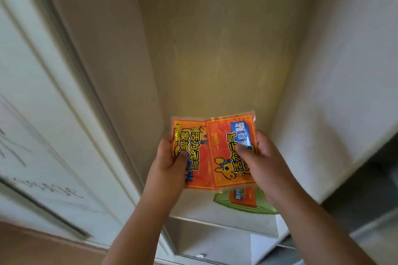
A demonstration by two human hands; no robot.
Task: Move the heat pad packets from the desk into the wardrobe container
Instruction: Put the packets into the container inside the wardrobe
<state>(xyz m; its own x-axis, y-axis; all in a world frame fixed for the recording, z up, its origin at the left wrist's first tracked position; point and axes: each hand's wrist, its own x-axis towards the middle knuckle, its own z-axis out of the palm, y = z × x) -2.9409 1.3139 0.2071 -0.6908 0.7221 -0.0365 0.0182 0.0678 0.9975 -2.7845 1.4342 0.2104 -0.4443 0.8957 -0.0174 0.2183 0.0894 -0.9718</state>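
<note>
You are holding two orange heat pad packets inside wardrobe bay: left hand [172, 157] pinching left packet [191, 153], right hand [256, 155] pinching right packet [230, 153], edges overlapping, long axes pointing away from you. Green container [243, 207] sitting directly below right hand, one packet [243, 197] already lying inside. Right hand being nearer; the drop looks straight down.

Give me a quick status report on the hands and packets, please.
Left hand and right hand each gripping a heat pad packet. Green container below, one packet already inside. Nothing blocking.
</note>
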